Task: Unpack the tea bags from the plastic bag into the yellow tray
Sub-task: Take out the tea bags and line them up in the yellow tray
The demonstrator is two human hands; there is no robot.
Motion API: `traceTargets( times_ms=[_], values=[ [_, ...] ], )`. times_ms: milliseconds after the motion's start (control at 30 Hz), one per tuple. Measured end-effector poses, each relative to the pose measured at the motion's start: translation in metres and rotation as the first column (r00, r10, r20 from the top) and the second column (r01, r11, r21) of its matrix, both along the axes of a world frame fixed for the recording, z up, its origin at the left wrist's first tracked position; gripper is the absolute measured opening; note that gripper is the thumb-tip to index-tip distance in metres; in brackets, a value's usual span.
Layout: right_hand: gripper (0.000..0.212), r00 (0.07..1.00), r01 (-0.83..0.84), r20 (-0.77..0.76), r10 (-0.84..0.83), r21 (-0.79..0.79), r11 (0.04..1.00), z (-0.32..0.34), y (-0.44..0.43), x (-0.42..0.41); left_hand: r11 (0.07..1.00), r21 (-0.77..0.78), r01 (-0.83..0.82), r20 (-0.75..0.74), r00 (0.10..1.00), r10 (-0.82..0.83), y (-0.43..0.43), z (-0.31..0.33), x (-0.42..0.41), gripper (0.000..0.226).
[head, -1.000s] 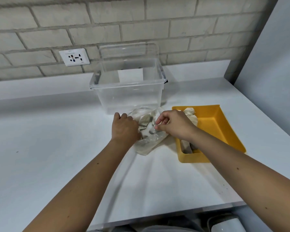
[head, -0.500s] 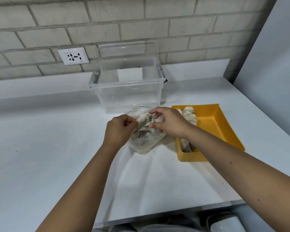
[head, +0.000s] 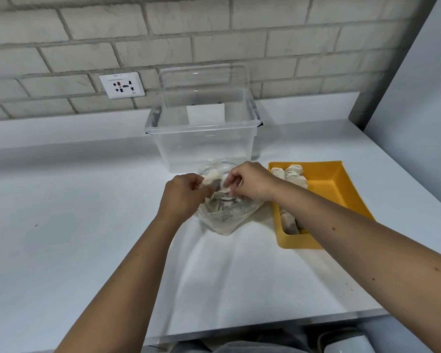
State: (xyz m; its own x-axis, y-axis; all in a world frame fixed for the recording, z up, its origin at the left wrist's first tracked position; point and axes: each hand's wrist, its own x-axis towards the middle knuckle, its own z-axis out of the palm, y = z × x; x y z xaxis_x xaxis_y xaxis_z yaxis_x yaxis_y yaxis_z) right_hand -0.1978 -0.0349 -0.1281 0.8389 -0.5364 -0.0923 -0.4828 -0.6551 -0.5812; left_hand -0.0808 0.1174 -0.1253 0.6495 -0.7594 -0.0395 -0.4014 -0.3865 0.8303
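A clear plastic bag [head: 227,217] of pale tea bags [head: 220,203] lies on the white table, just left of the yellow tray [head: 341,189]. My left hand [head: 182,197] pinches the bag's left mouth edge, next to a tea bag sticking up there. My right hand [head: 250,183] has its fingers curled at the bag's mouth, pinching the plastic or a tea bag; which one I cannot make out. In the tray, a few tea bags [head: 292,174] sit at the far end and more [head: 288,222] at the near end, partly hidden by my right forearm.
A clear empty storage bin [head: 201,149] stands right behind the bag, against the brick wall. A wall socket [head: 122,85] is to its left. A grey panel [head: 418,98] bounds the table's right side. The table's front edge [head: 265,324] is near me.
Both hands have lifted from pressing on the bag and now work its mouth open. A tea bag now sticks up by my left fingers. The tray stays put.
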Motion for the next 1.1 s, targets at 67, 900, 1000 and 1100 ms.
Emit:
traceTargets(
  times_ms=[67,900,1000,1100],
  values=[
    [0.023,0.992,-0.036,-0.127,0.017,-0.152,0.988,-0.016,-0.003,0.007,0.999,0.006,-0.035,0.003,0.999,0.035,0.0,-0.001,0.001,0.008],
    [0.008,0.969,-0.172,0.199,0.145,0.127,0.977,0.055,0.005,-0.012,0.993,-0.115,0.028,-0.518,0.851,-0.084,-0.002,0.009,-0.013,0.019],
    [0.015,0.976,-0.1,0.206,0.074,0.119,0.988,0.046,0.004,-0.006,0.99,-0.138,0.013,-0.651,0.753,-0.101,-0.001,0.01,-0.013,0.025],
    [0.019,0.975,-0.059,0.221,0.028,0.136,0.989,0.041,0.006,0.0,0.992,-0.121,0.036,-0.604,0.79,-0.102,0.0,0.009,-0.01,0.028]
  ],
)
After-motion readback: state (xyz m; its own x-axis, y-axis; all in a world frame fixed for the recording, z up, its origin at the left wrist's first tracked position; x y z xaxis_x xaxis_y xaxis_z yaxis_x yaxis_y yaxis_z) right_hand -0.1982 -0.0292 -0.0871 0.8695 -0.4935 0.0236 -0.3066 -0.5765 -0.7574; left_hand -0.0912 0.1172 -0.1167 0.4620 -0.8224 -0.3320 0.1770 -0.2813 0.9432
